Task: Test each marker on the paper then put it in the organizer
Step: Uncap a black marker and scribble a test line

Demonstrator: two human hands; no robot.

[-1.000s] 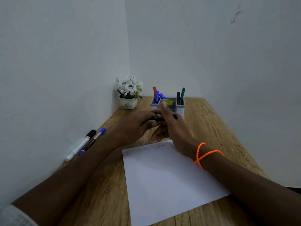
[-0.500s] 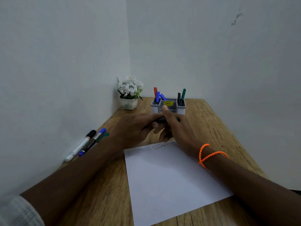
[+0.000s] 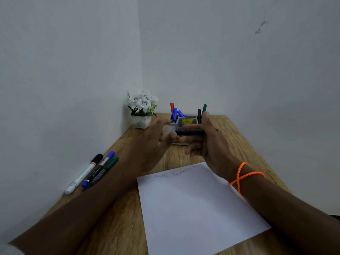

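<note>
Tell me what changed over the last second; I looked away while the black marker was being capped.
The left hand let go of the black marker and drew away to the left, fingers loose. The right hand now holds the marker alone, level, in front of the organizer. The paper and the three markers by the wall stayed put.

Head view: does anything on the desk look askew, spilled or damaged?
Nothing stands out. The paper lies flat with faint test scribbles along its far edge, three markers lie together by the left wall, and the organizer stands upright. The right hand holds a black marker.
</note>
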